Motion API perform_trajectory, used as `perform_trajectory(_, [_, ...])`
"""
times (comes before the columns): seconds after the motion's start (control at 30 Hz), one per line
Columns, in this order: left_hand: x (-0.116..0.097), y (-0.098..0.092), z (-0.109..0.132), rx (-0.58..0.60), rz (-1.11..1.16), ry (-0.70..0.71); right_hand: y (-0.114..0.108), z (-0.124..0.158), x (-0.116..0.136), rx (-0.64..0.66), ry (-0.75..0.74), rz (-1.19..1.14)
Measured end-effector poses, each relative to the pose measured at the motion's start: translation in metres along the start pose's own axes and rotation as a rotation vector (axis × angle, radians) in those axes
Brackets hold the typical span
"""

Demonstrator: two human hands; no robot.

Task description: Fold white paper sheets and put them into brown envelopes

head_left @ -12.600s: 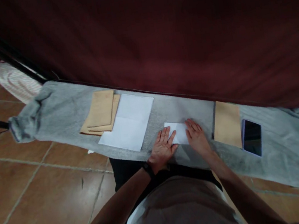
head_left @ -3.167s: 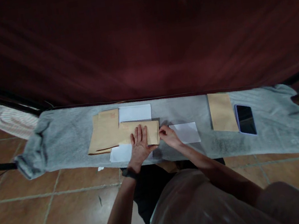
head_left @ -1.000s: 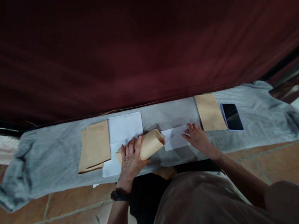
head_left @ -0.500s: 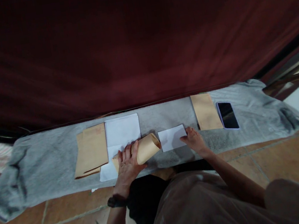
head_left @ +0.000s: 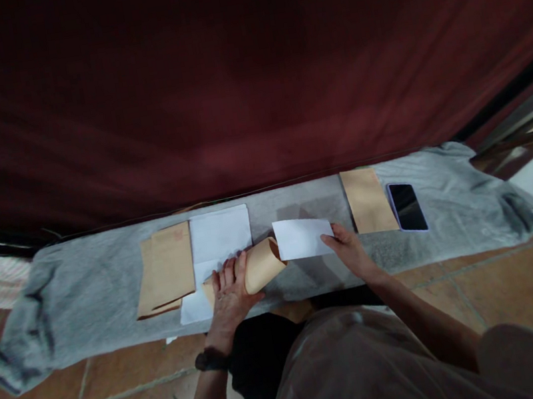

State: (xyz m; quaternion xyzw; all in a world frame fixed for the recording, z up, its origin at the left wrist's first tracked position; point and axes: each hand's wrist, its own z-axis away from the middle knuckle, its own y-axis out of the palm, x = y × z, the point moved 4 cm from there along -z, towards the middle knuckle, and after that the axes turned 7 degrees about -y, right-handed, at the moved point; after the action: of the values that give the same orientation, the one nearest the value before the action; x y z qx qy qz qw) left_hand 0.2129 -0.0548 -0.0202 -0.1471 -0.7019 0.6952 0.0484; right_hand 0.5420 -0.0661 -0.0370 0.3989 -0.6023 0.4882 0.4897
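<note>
My left hand [head_left: 231, 294] is wrapped over a brown paper envelope [head_left: 263, 265], whose mouth bulges open toward the right. Pinched by its right edge in my right hand [head_left: 350, 248] is a folded white paper [head_left: 303, 237]. The paper's left end is at the envelope's open mouth, overlapping its edge in view; whether it is inside cannot be made out. White sheets [head_left: 220, 234] lie partly under my left hand and the envelope.
More brown envelopes [head_left: 170, 263] lie left of the white sheets. Another brown envelope [head_left: 369, 200] and a phone [head_left: 406, 206] lie on the right. A grey cloth [head_left: 93, 287] covers the narrow surface, with a dark red curtain [head_left: 250, 94] behind it.
The white paper in my right hand has risen off the grey cloth and shifted left to the envelope's mouth. My left hand has kept its hold on the envelope.
</note>
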Motion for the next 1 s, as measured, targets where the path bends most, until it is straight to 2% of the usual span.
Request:
perform_trajectory(0.17, [0.000, 0.000, 0.002, -0.027, 0.003, -0.004, 0.008, 0.006, 0.006, 0.077, -0.019, 0.183])
perform_trajectory(0.33, [0.002, -0.005, 0.003, -0.065, 0.015, -0.039, 0.004, -0.004, 0.013, 0.210, -0.076, 0.357])
perform_trajectory(0.6, [-0.001, -0.012, -0.003, -0.085, -0.030, 0.014, 0.005, -0.021, 0.023, 0.341, -0.081, 0.374])
perform_trajectory(0.77, [-0.004, -0.013, -0.005, -0.108, -0.035, 0.032, 0.015, -0.022, 0.019, 0.286, -0.002, 0.291])
perform_trajectory(0.93, [-0.009, -0.008, -0.008, -0.104, 0.000, 0.041, 0.013, -0.019, 0.016, 0.071, 0.009, 0.173])
perform_trajectory(1.0, [-0.010, -0.006, -0.010, -0.097, 0.025, 0.032, 0.009, -0.020, 0.017, 0.044, -0.011, 0.171])
